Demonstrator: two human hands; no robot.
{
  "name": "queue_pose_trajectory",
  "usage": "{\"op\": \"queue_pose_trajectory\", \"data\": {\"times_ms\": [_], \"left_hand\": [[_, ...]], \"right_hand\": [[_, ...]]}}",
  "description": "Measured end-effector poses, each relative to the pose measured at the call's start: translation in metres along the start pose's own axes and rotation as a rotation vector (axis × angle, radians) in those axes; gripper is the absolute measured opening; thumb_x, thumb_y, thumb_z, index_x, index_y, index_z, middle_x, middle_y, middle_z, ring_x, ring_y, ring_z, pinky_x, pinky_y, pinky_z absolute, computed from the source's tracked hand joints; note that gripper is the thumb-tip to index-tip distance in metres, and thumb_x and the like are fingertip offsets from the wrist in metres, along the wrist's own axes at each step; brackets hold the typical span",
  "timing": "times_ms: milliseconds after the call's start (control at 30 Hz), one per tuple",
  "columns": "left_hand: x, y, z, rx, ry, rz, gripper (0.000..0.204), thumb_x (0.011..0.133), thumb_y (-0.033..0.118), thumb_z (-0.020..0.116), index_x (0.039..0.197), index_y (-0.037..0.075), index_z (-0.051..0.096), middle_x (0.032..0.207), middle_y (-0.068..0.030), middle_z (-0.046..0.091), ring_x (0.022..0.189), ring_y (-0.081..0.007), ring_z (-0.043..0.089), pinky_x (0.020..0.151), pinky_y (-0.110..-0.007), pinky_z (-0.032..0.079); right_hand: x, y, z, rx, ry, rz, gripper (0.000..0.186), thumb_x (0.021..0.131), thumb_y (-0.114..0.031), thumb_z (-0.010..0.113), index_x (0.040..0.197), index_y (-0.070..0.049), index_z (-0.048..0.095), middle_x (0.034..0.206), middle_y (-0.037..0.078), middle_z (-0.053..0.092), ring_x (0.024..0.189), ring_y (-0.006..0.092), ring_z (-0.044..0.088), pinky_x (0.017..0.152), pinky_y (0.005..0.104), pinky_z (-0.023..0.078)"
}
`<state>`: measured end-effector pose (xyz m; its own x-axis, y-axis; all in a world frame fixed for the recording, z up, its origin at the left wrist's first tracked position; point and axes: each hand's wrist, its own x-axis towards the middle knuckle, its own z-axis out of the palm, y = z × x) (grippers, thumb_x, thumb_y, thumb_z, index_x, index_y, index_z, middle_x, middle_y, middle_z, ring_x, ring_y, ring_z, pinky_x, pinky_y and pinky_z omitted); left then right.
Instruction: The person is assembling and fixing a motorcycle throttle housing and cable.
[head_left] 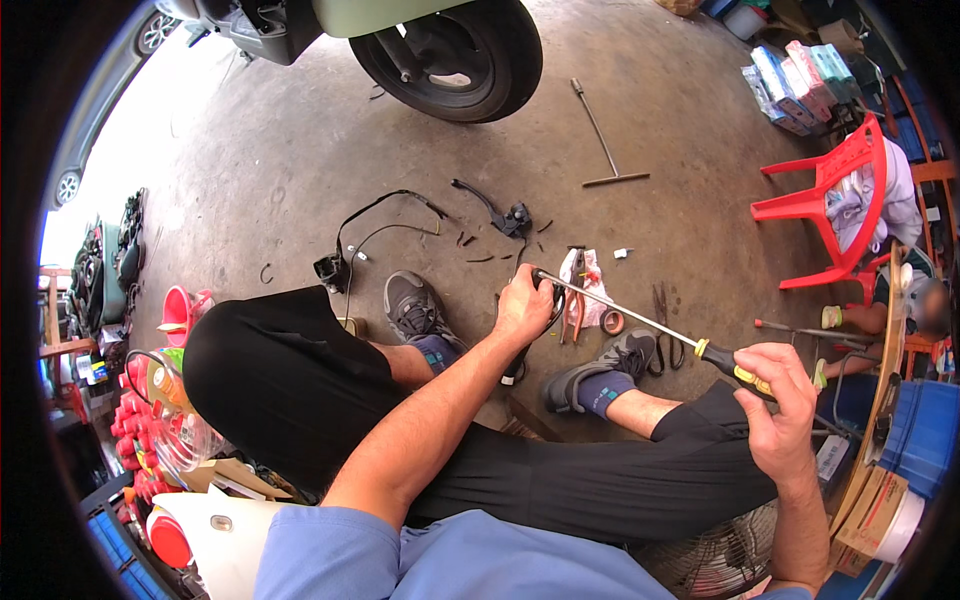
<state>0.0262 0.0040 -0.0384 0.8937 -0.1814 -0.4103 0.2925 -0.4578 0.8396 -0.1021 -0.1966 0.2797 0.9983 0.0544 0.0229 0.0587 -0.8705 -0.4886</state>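
Note:
My right hand (780, 400) is closed round the yellow-and-black handle of a long screwdriver (640, 318). The shaft slants up and left until its tip meets a black part with a cable (552, 312) in my left hand (524, 308). That hand is closed on the part and hides most of it, so its exact kind is unclear. Just right of it lie red-handled pliers (574, 300) on a crumpled white cloth (590, 268), a roll of tape (612, 322) and scissors (660, 318). Ahead, a black lever assembly (514, 220) and a black wiring harness (350, 215) rest on the floor.
A T-handle wrench (600, 135) lies ahead, near a scooter wheel (450, 65). To the right stand a red plastic chair (830, 195) and stacked boxes (795, 85); a person (880, 310) is beyond a wooden edge. A fan (720, 555) is close by my right leg.

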Motion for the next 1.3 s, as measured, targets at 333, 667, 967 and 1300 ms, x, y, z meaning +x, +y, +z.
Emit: {"op": "queue_pose_trajectory", "data": {"times_ms": [333,667,967,1300], "left_hand": [[-0.003,0.006,-0.003,0.038,0.002,-0.021,0.036,0.094,0.025,0.053,0.118,-0.001,0.056,0.094,-0.0251,0.069,0.082,-0.0356,0.072,0.078,-0.045,0.054],[-0.007,0.008,-0.004,0.061,0.025,-0.006,0.035,0.094,0.026,0.053,0.118,0.000,0.056,0.099,-0.0274,0.068,0.098,-0.0435,0.067,0.087,-0.048,0.051],[-0.007,0.008,-0.006,0.042,0.047,-0.027,0.036,0.094,0.026,0.052,0.119,0.001,0.056,0.100,-0.0288,0.068,0.099,-0.0455,0.065,0.087,-0.049,0.050],[-0.007,0.009,-0.008,0.026,0.072,-0.026,0.037,0.094,0.027,0.052,0.119,-0.001,0.056,0.099,-0.0292,0.067,0.099,-0.0466,0.065,0.087,-0.050,0.050]], "right_hand": [[0.004,-0.006,-0.001,-0.013,-0.008,-0.020,0.043,0.071,0.012,0.068,0.111,0.000,0.065,0.106,0.017,0.063,0.093,0.0304,0.065,0.081,0.0358,0.054],[0.011,-0.013,-0.004,0.063,-0.012,0.143,0.037,0.073,0.004,0.070,0.109,0.003,0.063,0.097,0.018,0.064,0.089,0.0327,0.066,0.080,0.0373,0.053],[0.015,-0.022,-0.002,0.141,-0.054,0.325,0.035,0.075,0.001,0.071,0.108,0.003,0.060,0.096,0.018,0.066,0.087,0.0334,0.067,0.080,0.0367,0.053],[0.021,-0.023,-0.002,0.214,0.002,0.366,0.031,0.076,0.003,0.068,0.105,0.002,0.058,0.097,0.015,0.060,0.087,0.0305,0.062,0.082,0.0367,0.050]]}}
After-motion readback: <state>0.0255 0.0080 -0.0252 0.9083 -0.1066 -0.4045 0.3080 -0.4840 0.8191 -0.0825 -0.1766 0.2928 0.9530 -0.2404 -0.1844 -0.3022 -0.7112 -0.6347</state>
